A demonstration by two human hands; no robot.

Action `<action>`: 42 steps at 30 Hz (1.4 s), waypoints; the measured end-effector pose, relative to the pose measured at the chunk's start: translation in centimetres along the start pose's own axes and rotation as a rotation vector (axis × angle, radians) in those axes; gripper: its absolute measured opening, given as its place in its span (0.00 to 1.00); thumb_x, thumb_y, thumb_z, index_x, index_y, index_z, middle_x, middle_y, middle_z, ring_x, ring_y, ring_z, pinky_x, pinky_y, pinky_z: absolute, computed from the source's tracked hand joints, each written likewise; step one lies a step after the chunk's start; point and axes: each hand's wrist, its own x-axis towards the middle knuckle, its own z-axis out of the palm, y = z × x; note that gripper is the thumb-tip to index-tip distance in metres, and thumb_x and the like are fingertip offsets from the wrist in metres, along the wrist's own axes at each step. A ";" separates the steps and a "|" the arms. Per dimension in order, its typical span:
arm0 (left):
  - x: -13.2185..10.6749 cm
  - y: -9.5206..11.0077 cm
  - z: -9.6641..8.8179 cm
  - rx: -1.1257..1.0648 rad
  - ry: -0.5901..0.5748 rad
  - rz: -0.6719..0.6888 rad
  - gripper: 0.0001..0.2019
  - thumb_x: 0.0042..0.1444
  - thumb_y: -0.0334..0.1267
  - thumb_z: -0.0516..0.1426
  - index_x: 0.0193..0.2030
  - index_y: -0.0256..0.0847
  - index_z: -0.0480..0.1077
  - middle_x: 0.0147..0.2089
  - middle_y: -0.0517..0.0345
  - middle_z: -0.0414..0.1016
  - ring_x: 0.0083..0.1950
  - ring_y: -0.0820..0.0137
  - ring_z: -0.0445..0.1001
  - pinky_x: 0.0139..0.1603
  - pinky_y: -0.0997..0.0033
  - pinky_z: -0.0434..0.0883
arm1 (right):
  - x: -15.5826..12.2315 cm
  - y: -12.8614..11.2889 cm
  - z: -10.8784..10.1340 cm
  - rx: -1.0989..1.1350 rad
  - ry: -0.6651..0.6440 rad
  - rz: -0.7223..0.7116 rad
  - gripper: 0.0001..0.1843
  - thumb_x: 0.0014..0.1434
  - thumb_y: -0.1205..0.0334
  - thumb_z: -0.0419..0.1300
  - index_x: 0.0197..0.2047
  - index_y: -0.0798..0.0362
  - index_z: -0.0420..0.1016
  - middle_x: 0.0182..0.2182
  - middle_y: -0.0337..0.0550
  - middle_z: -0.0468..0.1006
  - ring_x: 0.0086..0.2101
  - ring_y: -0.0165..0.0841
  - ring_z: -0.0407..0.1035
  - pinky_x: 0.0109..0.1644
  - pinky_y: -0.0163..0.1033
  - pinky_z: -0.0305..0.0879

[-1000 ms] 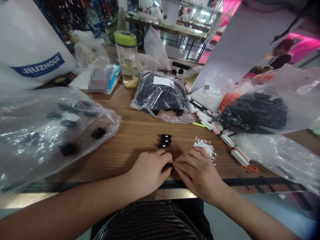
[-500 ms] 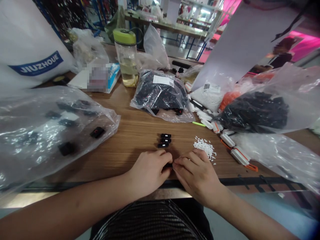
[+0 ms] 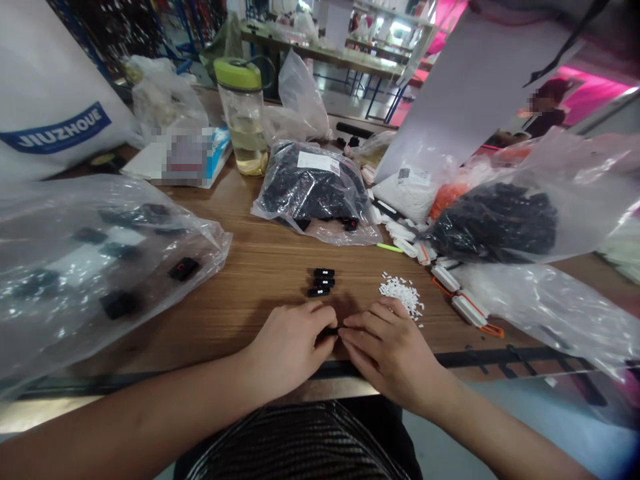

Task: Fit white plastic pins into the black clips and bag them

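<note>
Left hand [image 3: 287, 350] and right hand [image 3: 387, 353] are together just in from the table's near edge, fingers curled inward, with a small black plastic piece [image 3: 330, 331] pinched between the fingertips of both. My fingers hide most of the piece; only a thin dark strip shows where the two hands meet.

Straight ahead of my fingertips, on the bare wood of the table [image 3: 250, 287], three more small black pieces [image 3: 323, 282] lie in a short stacked row, nearly touching, each with a white mark. Just ahead of my right hand is a loose heap of white plastic granules [image 3: 401, 295]. Further right, white parts with orange loops [image 3: 457, 310] lie scattered beside a clear plastic bag [image 3: 545, 313], and a lime-green stick [image 3: 390, 247] rests on the wood above the heap.

Well ahead of my hands sits a labelled clear bag of black parts [image 3: 313, 190], with a bigger, fuller bag of black parts [image 3: 500, 227] ahead and to the right. Off to the left of my left hand lies a loose clear bag [image 3: 100, 267] holding larger black pieces. Beyond that hand stands a bottle with a lime-green lid [image 3: 243, 113], partly filled with pale liquid.
</note>
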 end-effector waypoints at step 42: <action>0.0 0.0 0.0 -0.006 -0.020 -0.007 0.02 0.60 0.34 0.57 0.36 0.40 0.72 0.39 0.59 0.76 0.31 0.71 0.71 0.33 0.70 0.65 | 0.3 9.4 -4.2 0.003 -0.089 0.570 0.10 0.60 0.58 0.58 0.31 0.51 0.78 0.27 0.39 0.80 0.27 0.32 0.72 0.32 0.37 0.62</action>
